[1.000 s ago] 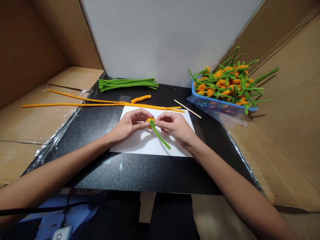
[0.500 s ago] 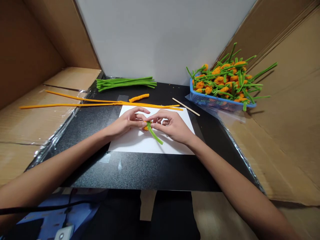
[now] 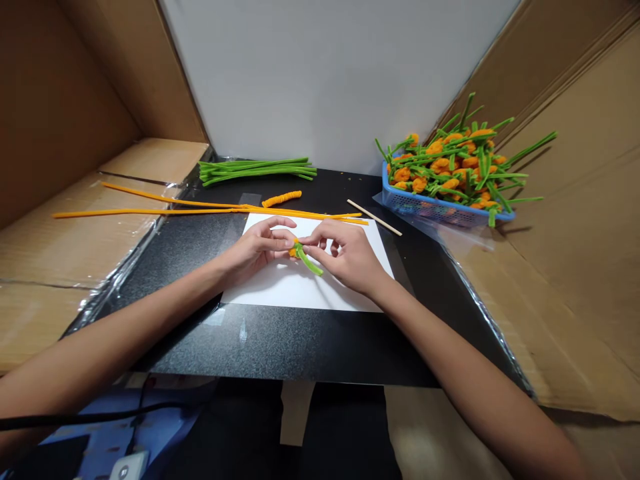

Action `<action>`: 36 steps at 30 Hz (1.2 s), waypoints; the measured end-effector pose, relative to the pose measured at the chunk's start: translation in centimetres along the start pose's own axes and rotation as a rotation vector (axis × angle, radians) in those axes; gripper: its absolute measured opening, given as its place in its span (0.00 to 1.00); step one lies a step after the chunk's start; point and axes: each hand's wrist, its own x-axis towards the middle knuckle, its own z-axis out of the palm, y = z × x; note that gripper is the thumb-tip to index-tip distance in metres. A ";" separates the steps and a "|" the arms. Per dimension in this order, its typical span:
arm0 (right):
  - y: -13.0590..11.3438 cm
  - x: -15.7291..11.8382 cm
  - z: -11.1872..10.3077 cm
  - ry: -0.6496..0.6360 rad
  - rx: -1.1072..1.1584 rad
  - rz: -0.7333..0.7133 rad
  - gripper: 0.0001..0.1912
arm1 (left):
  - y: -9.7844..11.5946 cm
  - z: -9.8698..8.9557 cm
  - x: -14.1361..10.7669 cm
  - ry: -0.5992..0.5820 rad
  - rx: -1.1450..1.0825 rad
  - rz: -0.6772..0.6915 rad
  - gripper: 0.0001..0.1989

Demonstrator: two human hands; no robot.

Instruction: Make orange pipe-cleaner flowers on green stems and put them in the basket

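**Green stem now looks shorter and more bent**

Beyond a bare strip of the surface along its near edge, a white sheet lies flat, and over its middle the two hands meet on one small orange-and-green piece. The left hand pinches its orange head between thumb and fingers, the forefinger arched clear above. The right hand is drawn into a tight pinch just beside the head, seemingly on the green where it joins; the exact contact is hidden.

A second ago the stem ran straighter and further toward the sheet's near right part, with more orange in view. Now its tip ends in a short curve, and the left fingers cover much of the head. I read this as bending or tightening the green at the join, with the piece not yet finished off.

Further out, nothing seems to have been shifted. Long orange strips cross the sheet's far edge and run out past the surface's left edge. Just beyond them sits an orange coil; a wooden stick slants by the sheet's far right corner. A green bundle lies along the surface's far left, and a heaped blue basket stands at the far right corner.
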 end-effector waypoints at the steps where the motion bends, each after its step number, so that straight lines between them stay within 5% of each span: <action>1: 0.0 0.0 0.1 0.003 -0.005 0.001 0.04 | 0.0 0.0 0.0 0.010 -0.004 -0.001 0.18; 12: 0.0 -0.2 0.6 0.049 -0.007 0.004 0.06 | -0.1 0.0 0.0 0.031 -0.002 0.021 0.15; 21: 0.2 -0.3 0.9 0.108 0.080 0.115 0.05 | 0.0 -0.8 0.0 -0.118 0.335 0.158 0.14; 31: 0.7 -0.6 0.7 0.066 -0.108 -0.098 0.05 | -0.4 -0.4 -0.1 -0.029 0.352 0.234 0.07; 36: 0.2 -0.6 1.0 0.072 -0.057 -0.020 0.05 | -0.3 0.3 -0.2 0.011 0.436 0.214 0.13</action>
